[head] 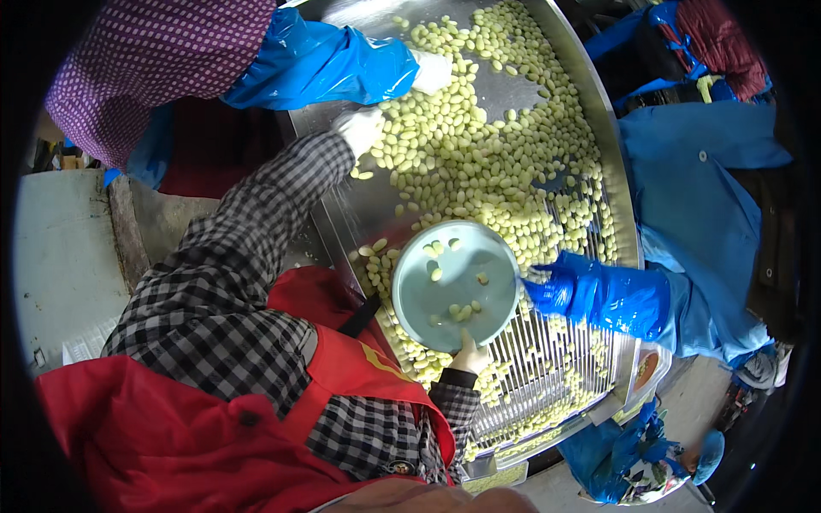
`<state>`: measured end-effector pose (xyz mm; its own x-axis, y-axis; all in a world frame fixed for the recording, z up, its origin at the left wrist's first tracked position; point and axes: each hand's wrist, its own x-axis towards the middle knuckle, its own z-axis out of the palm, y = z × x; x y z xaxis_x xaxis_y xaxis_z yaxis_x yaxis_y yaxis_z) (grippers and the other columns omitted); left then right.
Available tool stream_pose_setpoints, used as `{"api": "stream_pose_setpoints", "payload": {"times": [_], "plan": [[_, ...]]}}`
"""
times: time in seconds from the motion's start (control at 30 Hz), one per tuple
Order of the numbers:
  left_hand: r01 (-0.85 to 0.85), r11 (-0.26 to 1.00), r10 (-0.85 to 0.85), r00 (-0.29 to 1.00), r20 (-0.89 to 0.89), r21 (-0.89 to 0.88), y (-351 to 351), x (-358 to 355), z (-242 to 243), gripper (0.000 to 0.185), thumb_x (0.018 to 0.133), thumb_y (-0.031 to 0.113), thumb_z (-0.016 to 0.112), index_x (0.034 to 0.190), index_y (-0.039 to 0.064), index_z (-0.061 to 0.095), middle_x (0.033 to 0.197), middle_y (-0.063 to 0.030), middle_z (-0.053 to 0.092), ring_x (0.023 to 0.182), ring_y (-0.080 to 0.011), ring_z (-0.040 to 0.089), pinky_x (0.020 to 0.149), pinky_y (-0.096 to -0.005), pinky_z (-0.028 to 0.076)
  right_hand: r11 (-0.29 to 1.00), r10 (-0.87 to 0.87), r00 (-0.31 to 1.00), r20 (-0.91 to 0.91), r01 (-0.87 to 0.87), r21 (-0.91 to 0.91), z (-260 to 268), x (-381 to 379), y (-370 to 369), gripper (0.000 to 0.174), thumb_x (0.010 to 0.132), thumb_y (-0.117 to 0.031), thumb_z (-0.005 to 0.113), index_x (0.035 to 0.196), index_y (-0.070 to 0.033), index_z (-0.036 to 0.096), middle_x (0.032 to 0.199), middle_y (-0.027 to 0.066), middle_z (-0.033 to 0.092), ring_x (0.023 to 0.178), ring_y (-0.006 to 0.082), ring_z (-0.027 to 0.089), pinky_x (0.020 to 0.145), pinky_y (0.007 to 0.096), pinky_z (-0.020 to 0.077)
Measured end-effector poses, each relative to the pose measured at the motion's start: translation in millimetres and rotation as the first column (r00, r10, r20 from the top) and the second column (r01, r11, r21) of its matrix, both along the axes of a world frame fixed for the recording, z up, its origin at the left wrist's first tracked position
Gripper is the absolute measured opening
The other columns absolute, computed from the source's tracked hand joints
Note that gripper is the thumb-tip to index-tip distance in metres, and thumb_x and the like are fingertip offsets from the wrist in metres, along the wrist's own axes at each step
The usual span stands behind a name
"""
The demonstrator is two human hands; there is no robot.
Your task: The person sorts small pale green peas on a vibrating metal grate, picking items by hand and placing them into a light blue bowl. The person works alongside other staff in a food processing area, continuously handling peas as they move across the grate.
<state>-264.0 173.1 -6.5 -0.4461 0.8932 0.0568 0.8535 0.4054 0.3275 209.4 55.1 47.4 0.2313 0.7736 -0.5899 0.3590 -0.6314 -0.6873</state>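
My left hand [361, 131], in a white glove below a black-and-white checked sleeve, is at the left edge of a spread of green oval grapes [462, 147]. Its fingers are partly hidden, so whether they hold a grape is unclear. My right hand [471, 358] grips the near rim of a pale green plastic basin [399, 272]. Several loose grapes [463, 312] lie inside the basin, together with a small brownish piece [482, 278]. Grapes and a metal slatted grate [545, 372] surround the basin.
A co-worker's white-gloved hand [431, 72] with a blue plastic sleeve touches the grapes above mine. Across the metal sorting table, another person's blue-sleeved arm [596, 295] reaches to the basin's right side. A raised metal side wall [600, 122] borders the table.
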Motion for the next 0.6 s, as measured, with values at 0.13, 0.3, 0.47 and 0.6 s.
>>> {"api": "stream_pose_setpoints", "payload": {"times": [0.13,0.3,0.47,0.6], "plan": [[0.208,0.954,-0.255,0.942,0.216,0.218,-61,90,62,0.032,0.095,0.032,0.067,0.116,0.009,0.066,0.098,-0.0155,0.072,0.088,-0.0324,0.071,0.076,-0.0415,0.057,0.997,-0.078,0.988,-0.135,0.077,-0.007,-13,-7,9,0.042,0.081,-0.014,0.071,0.114,0.012,0.068,0.108,0.0185,0.074,0.094,0.0253,0.07,0.088,0.0339,0.0542],[0.318,0.939,-0.338,0.782,0.524,0.131,-52,143,76,0.049,0.097,0.047,0.062,0.129,0.01,0.067,0.113,-0.0125,0.072,0.097,-0.0289,0.071,0.089,-0.0363,0.055,0.998,0.057,0.998,0.012,-0.058,0.014,-23,-17,22,0.038,0.083,-0.012,0.069,0.114,0.01,0.068,0.105,0.0158,0.074,0.092,0.0234,0.069,0.086,0.0339,0.0532],[0.082,0.95,-0.133,0.979,0.153,0.301,55,80,-7,0.04,0.099,0.036,0.058,0.119,0.003,0.068,0.104,-0.0182,0.071,0.094,-0.033,0.068,0.084,-0.0434,0.055,0.994,-0.051,0.984,-0.169,0.066,0.089,-16,-20,19,0.041,0.083,-0.01,0.069,0.118,0.01,0.066,0.11,0.016,0.072,0.094,0.0232,0.068,0.087,0.0342,0.0529],[0.152,0.965,-0.158,0.987,-0.011,-0.213,97,57,-48,0.032,0.096,0.03,0.056,0.099,0.001,0.07,0.094,-0.0197,0.071,0.091,-0.0398,0.069,0.079,-0.0498,0.054,0.989,-0.076,0.99,-0.121,0.09,0.115,-5,-20,15,0.042,0.082,-0.009,0.07,0.118,0.011,0.064,0.11,0.0168,0.072,0.093,0.0247,0.068,0.086,0.0341,0.0533]]}}
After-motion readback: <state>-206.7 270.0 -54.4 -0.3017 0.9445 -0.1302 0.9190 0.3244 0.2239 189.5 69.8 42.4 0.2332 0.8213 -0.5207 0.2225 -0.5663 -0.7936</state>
